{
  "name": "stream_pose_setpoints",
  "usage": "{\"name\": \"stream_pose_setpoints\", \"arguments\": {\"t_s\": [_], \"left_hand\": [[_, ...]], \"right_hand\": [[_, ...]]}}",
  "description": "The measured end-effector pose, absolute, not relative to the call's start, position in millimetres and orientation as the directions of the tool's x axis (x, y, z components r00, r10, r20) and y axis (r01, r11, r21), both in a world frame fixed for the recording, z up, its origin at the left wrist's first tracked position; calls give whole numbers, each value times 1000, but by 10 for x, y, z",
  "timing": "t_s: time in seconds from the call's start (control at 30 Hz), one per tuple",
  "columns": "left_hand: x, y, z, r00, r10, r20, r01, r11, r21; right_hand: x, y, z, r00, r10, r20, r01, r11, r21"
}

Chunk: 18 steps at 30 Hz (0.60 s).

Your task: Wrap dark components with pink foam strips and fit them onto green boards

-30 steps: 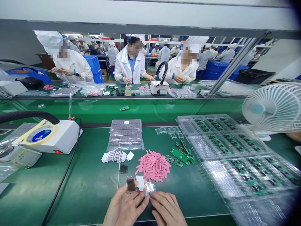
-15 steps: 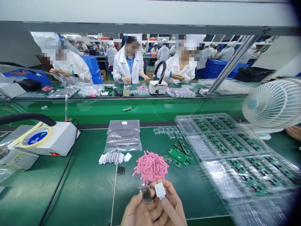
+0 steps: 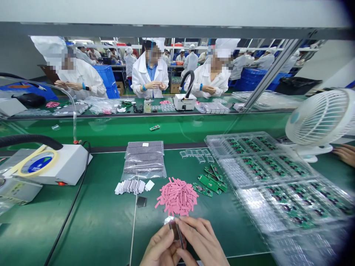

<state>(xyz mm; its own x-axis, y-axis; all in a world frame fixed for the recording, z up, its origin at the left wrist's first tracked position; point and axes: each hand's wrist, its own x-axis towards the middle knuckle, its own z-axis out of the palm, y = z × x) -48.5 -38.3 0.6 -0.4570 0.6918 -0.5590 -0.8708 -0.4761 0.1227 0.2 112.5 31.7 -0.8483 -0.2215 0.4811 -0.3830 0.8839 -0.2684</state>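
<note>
My left hand [image 3: 159, 248] and my right hand [image 3: 203, 241] meet at the bottom centre, both pinched on one small dark rectangular part [image 3: 176, 229] with clear film at its top. The part stands almost edge-on between the fingertips. Just beyond my fingers lies a heap of pink strips [image 3: 177, 196]. To its left a small dark square [image 3: 141, 201] lies flat on the mat, and a row of white squares [image 3: 131, 186] sits further back. Green circuit boards [image 3: 211, 181] lie loose to the right of the pink heap.
Clear trays of green boards [image 3: 266, 173] fill the right side, with a white fan [image 3: 318, 120] behind them. A white machine with a black hose [image 3: 52, 166] stands at left, its cable crossing the mat. A bagged grey stack [image 3: 144, 159] sits centre back. Co-workers in white coats sit across the conveyor; another person's hand [image 3: 345, 153] rests at far right.
The white square piece held up half a second ago is gone from view. Both hands have lowered and closed together on the dark part, now turned edge-on.
</note>
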Motion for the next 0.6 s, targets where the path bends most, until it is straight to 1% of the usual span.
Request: {"name": "stream_pose_setpoints", "arguments": {"t_s": [0.1, 0.27, 0.37, 0.47, 0.6], "left_hand": [[-486, -390, -7, -444, 686, -576, -874, -473, 111], [-479, -388, -43, -463, 668, -583, -862, -492, 120], [-479, -394, -67, -485, 661, -573, -853, -501, 143], [-492, -408, -70, -499, 660, -562, -852, -493, 177], [-517, -422, -36, -557, 611, -563, -822, -501, 269]], "right_hand": [[-3, 1068, 325, -834, -196, 516, -379, 883, -277], [-33, 922, 312, -749, 5, 662, -319, 873, -368], [-52, 885, 281, -740, 11, 672, -327, 868, -375], [-62, 890, 268, -756, 27, 654, -324, 853, -410], [-87, 898, 293, -750, 27, 661, -344, 837, -425]]}}
